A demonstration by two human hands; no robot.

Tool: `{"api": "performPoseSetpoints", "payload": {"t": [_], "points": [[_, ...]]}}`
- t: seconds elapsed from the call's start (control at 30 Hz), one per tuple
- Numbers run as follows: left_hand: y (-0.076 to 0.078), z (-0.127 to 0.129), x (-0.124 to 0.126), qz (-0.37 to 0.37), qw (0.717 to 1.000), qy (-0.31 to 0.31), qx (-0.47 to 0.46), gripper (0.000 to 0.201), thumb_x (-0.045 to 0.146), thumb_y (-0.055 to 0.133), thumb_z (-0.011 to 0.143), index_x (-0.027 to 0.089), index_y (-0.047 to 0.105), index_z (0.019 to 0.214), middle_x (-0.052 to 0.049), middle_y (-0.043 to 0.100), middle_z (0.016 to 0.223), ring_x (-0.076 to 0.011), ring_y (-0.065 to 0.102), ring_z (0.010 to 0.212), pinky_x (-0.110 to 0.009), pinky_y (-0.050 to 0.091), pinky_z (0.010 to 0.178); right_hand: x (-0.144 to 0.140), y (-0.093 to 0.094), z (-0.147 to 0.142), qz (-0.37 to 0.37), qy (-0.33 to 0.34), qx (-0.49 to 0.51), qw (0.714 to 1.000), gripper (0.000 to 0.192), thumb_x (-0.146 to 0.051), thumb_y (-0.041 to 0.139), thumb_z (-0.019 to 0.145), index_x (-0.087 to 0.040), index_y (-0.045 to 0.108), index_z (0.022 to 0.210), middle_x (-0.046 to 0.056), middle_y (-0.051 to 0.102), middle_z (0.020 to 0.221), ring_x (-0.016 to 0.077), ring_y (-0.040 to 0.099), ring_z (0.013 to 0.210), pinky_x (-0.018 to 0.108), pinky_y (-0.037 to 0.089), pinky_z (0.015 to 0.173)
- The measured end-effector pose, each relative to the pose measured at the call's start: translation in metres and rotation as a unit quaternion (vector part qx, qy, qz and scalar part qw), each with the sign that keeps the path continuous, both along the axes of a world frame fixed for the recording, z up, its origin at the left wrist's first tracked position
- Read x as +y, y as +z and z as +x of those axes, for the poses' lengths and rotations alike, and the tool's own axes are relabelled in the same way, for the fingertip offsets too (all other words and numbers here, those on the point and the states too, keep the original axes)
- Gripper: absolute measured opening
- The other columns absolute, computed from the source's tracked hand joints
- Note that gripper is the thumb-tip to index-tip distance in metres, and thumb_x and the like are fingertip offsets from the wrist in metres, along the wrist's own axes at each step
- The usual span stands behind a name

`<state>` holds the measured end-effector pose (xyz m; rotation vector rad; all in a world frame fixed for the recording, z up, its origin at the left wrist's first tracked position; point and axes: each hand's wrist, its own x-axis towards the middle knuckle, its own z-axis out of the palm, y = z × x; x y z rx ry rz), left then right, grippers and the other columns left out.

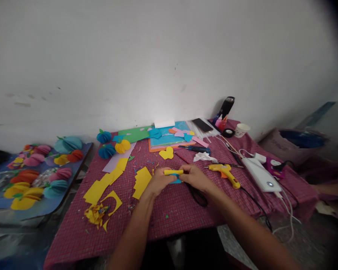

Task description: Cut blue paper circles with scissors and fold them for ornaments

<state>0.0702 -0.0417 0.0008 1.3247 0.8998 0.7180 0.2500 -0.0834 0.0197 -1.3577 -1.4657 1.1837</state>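
Note:
Over the front middle of the table, my left hand [160, 182] and my right hand [196, 177] pinch the two ends of a folded piece of yellow paper [173, 172]. Just below it, between my thumbs, shows a blue piece [177, 180]; whether it is joined to the yellow paper I cannot tell. Left of my left hand lies a stack of yellow paper pieces [142, 180]. Beyond my hands are yellow rounded cut-outs [166, 153]. A yellow glue gun [224, 172] lies to the right of my right hand, and a black strap [198, 195] lies beneath that hand.
Yellow scraps [95, 214] and paper sheets [103, 185] cover the checked tablecloth's [81, 234] left side. Finished paper pumpkins [107, 151] stand behind them, more on a blue side table [53, 202]. At right are a white power bank [260, 174], cables, a paper cup [242, 129] and a black flask [227, 107].

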Motion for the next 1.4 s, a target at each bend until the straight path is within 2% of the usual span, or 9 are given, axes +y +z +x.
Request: {"api": "performPoseSetpoints", "payload": {"t": [0.23,0.4,0.77,0.83,0.93,1.03,1.1,1.2,1.4], "points": [[0.004,0.006,-0.001,-0.054,0.993,0.056,-0.084,0.019,0.021,0.073,0.064,0.013,0.070,0.081,0.001,0.064,0.068,-0.0101,0.052,0.058,-0.022,0.039,0.057,-0.010,-0.011,-0.019,-0.006,-0.114,0.102,0.988,0.011,-0.026,0.064,0.071,-0.020,0.057,0.065,-0.004,0.050,0.058,0.0117,0.038,0.053,0.024,0.028,0.050],[0.008,0.011,-0.003,-0.089,0.970,0.128,-0.185,0.022,0.021,0.077,0.061,0.014,0.066,0.078,0.001,0.064,0.069,-0.0109,0.056,0.061,-0.024,0.045,0.061,-0.014,-0.019,-0.044,-0.015,-0.177,0.321,0.930,0.010,-0.024,0.073,0.070,-0.018,0.065,0.069,-0.002,0.059,0.063,0.0133,0.047,0.059,0.025,0.037,0.057],[0.016,0.012,-0.004,-0.097,0.950,0.205,-0.213,0.018,0.020,0.077,0.059,0.014,0.062,0.066,0.003,0.057,0.060,-0.0071,0.050,0.053,-0.020,0.041,0.054,-0.015,-0.018,-0.067,-0.065,-0.155,0.392,0.905,0.022,-0.036,0.074,0.072,-0.018,0.063,0.078,-0.002,0.059,0.066,0.0135,0.053,0.058,0.026,0.043,0.056],[0.014,0.010,-0.002,-0.091,0.950,0.205,-0.216,0.017,0.020,0.076,0.060,0.014,0.063,0.068,0.003,0.057,0.060,-0.0075,0.050,0.053,-0.021,0.041,0.054,-0.020,-0.013,-0.053,-0.056,-0.120,0.344,0.930,0.021,-0.035,0.073,0.073,-0.017,0.064,0.080,-0.001,0.060,0.069,0.0143,0.053,0.060,0.027,0.042,0.057],[0.010,0.007,0.001,-0.086,0.947,0.216,-0.221,0.017,0.022,0.076,0.061,0.014,0.064,0.071,0.002,0.059,0.063,-0.0083,0.051,0.054,-0.021,0.042,0.056,-0.034,-0.002,-0.017,0.068,-0.051,0.018,0.996,0.015,-0.030,0.065,0.079,-0.020,0.066,0.090,0.001,0.063,0.081,0.0181,0.057,0.074,0.030,0.043,0.070],[0.006,0.006,0.004,-0.094,0.945,0.229,-0.213,0.018,0.023,0.077,0.059,0.014,0.065,0.069,0.001,0.059,0.062,-0.0086,0.052,0.054,-0.022,0.043,0.056,-0.052,0.004,0.020,0.109,-0.047,-0.320,0.940,0.017,-0.026,0.056,0.084,-0.021,0.068,0.095,0.007,0.065,0.095,0.0249,0.057,0.091,0.037,0.040,0.083],[0.004,0.007,0.005,-0.099,0.943,0.234,-0.216,0.019,0.022,0.078,0.057,0.013,0.066,0.069,0.001,0.060,0.063,-0.0091,0.052,0.055,-0.022,0.043,0.056,-0.063,0.004,0.036,0.083,-0.027,-0.443,0.892,0.021,-0.025,0.057,0.081,-0.019,0.068,0.097,0.010,0.064,0.099,0.0273,0.058,0.093,0.038,0.040,0.083],[0.002,0.007,0.006,-0.106,0.939,0.238,-0.225,0.021,0.022,0.079,0.055,0.013,0.067,0.070,0.000,0.062,0.065,-0.0102,0.054,0.057,-0.023,0.045,0.058,-0.072,0.002,0.042,0.074,0.007,-0.512,0.856,0.027,-0.025,0.056,0.081,-0.019,0.066,0.106,0.011,0.064,0.105,0.0286,0.057,0.099,0.038,0.039,0.087],[-0.001,0.006,0.009,-0.120,0.934,0.257,-0.219,0.022,0.022,0.078,0.054,0.013,0.066,0.071,0.000,0.063,0.066,-0.0104,0.055,0.058,-0.024,0.046,0.060,-0.074,0.007,0.032,0.058,0.017,-0.554,0.830,0.030,-0.032,0.057,0.082,-0.018,0.065,0.108,0.014,0.063,0.105,0.0322,0.057,0.098,0.042,0.038,0.085]]}}
